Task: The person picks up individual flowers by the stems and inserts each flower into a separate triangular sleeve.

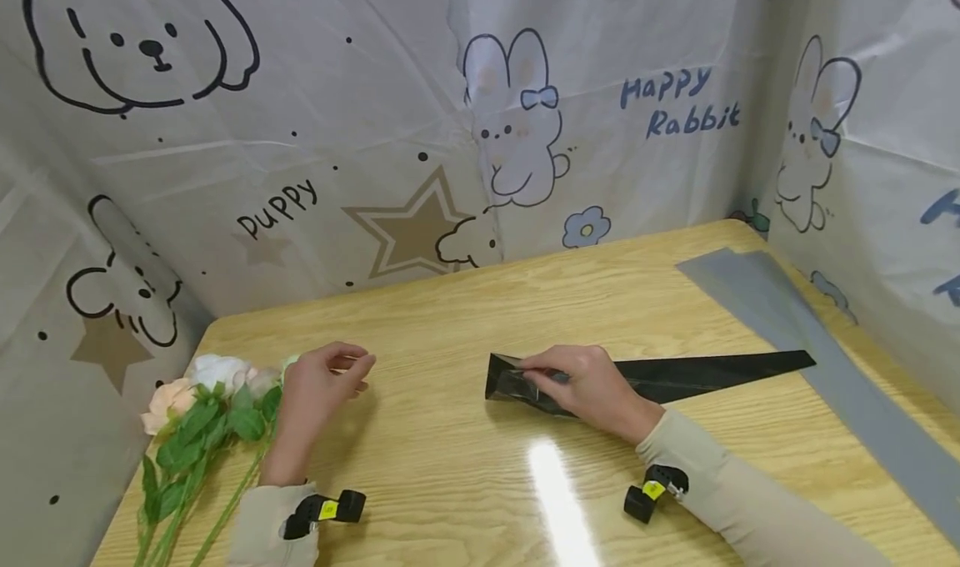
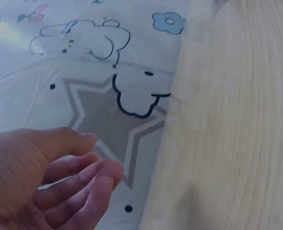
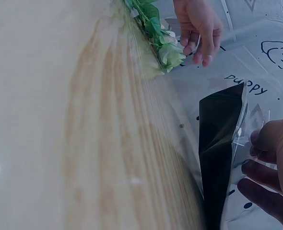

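Note:
My right hand pinches the clear film near the wide end of a long black flower sleeve. The sleeve tapers to a narrow tip at the right and its wide mouth points left. From the right wrist view, the black back of the sleeve and its see-through front show, with fingers at the film. My left hand is held over the table with loosely bent fingers and nothing in them. Beside it lie several artificial flowers with peach and white heads, green leaves and long stems, partly hidden by that hand.
A grey translucent sheet lies along the table's right side, under the sleeve's tip in the head view. Printed white curtains stand round the wood-grain table. A bright light reflection shows on the tabletop.

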`<state>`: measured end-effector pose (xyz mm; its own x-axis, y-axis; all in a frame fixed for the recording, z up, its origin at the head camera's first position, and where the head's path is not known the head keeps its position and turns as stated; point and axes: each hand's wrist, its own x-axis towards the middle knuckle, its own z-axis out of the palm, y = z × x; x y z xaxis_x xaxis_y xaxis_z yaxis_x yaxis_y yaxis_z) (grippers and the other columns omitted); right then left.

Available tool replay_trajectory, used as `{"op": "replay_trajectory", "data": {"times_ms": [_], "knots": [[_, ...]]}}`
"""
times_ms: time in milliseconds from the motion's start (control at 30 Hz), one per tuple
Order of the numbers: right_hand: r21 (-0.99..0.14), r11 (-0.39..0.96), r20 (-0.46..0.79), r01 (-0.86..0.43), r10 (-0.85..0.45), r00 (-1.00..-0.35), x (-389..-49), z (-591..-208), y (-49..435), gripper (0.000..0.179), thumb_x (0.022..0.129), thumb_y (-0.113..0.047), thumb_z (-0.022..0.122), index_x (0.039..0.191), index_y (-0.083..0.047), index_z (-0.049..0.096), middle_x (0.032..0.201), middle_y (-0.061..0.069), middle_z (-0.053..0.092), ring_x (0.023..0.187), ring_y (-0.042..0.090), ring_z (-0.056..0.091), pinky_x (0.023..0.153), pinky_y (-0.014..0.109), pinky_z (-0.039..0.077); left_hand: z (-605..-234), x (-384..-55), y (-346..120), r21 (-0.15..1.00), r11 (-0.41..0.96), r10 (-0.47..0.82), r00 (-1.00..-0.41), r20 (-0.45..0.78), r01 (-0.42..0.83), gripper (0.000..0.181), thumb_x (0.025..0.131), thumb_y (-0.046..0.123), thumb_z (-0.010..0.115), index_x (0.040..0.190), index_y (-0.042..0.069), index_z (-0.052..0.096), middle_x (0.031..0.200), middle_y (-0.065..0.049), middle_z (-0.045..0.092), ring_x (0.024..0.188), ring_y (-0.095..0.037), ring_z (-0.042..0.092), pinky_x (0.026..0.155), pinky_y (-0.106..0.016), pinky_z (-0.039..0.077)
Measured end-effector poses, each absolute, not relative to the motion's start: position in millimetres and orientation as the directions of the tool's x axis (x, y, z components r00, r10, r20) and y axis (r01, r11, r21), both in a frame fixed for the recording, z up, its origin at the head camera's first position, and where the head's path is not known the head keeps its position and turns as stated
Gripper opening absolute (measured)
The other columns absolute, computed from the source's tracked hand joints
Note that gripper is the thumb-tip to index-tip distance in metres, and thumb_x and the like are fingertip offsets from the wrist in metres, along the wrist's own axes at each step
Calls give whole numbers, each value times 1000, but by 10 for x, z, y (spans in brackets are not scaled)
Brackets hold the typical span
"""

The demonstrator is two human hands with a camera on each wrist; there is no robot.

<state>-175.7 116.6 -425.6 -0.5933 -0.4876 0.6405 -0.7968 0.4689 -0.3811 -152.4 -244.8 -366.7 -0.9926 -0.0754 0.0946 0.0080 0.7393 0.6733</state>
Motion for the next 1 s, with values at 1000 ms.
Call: {"op": "replay_trajectory", "data": {"times_ms": [1000], "knots": [[-376,467,649,-800,-484,-587,-1748,-4261,1155,19,90,-11,80,109,-16,81,99,-2,82,84,8,77,70,21,62,-3696,-1442,-3297,422,870,-227,-967,-117,-255,47,89,29,80,114,-6,62,122,-32,66,97,-43,66,76,-49,53]]}}
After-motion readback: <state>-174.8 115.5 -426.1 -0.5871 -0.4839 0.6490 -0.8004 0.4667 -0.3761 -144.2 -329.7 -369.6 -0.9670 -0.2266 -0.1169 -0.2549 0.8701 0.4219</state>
